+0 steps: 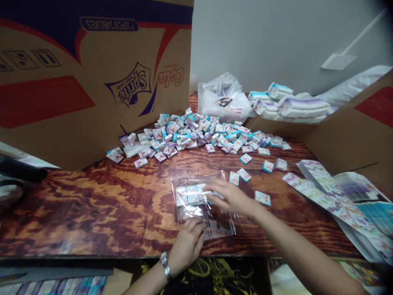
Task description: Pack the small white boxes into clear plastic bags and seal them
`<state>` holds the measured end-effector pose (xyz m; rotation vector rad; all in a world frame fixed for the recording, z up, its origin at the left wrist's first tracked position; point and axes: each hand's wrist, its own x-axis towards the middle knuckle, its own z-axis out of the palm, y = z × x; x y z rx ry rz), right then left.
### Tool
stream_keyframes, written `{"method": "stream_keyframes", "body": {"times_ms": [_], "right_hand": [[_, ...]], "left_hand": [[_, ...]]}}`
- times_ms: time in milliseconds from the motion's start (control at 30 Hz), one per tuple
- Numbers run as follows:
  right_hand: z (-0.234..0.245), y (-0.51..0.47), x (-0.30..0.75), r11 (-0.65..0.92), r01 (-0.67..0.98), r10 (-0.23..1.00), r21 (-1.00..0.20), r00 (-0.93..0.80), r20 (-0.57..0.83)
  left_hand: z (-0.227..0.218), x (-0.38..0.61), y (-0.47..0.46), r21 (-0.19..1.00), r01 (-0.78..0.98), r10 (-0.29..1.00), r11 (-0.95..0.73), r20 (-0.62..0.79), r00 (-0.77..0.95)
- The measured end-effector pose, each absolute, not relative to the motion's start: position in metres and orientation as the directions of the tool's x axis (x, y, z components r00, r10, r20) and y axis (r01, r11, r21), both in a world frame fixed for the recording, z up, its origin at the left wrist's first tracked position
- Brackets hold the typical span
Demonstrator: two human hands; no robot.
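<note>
A clear plastic bag (219, 229) lies flat on the wooden table in front of me. Through its film show several small white-and-blue boxes (193, 194), side by side in a row near its far end. My left hand (190, 239) is at the bag's near edge, fingers bent and closed on the film; the fingertips are partly hidden. Over the right part of the row, my right hand (229, 196) stretches its fingers leftward, touching the bag or boxes. Whether those fingers are above or inside the film is unclear. Loose small boxes (245, 175) lie just beyond the right hand.
A heap of small boxes (190, 135) spreads across the table's back. Behind it stand a large cardboard carton (92, 82) on the left and a plastic bag bundle (224, 104). Soft packs (302, 106) lie in the back right. Printed card strips (331, 196) lie at right.
</note>
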<state>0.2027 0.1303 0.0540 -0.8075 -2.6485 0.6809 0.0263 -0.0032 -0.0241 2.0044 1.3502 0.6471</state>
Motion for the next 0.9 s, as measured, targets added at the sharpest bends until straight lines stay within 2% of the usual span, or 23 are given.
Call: {"method": "stream_keyframes", "body": {"times_ms": [100,167,233,400,633,767,900], "right_hand": [[0.042,0.080,0.217,0.694,0.469,0.513,-0.546,-0.854,-0.082],[0.018,0.059,0.217,0.676,0.558,0.576,-0.481,-0.807,-0.127],[-0.006,0.052,0.212,0.648,0.659,0.670,-0.383,-0.731,-0.124],[-0.028,0.067,0.196,0.599,0.771,0.769,-0.217,-0.629,-0.111],[-0.019,0.085,0.185,0.549,0.812,0.805,-0.200,-0.577,-0.134],[-0.017,0.079,0.192,0.583,0.778,0.779,-0.236,-0.617,-0.109],[-0.020,0.072,0.201,0.486,0.861,0.843,-0.153,-0.507,-0.178]], "left_hand": [[-0.033,0.026,-0.011,0.432,0.738,0.839,-0.519,0.090,0.537],[-0.041,0.028,-0.012,0.284,0.754,0.800,-0.592,0.091,0.594],[-0.048,0.032,-0.011,0.209,0.753,0.777,-0.624,0.074,0.625],[-0.052,0.038,-0.009,0.196,0.755,0.768,-0.626,-0.015,0.640],[-0.046,0.035,-0.008,0.210,0.750,0.753,-0.627,-0.080,0.653],[-0.039,0.047,-0.006,0.239,0.795,0.808,-0.558,-0.062,0.586],[-0.036,0.065,-0.001,0.241,0.798,0.818,-0.553,-0.025,0.574]]}}
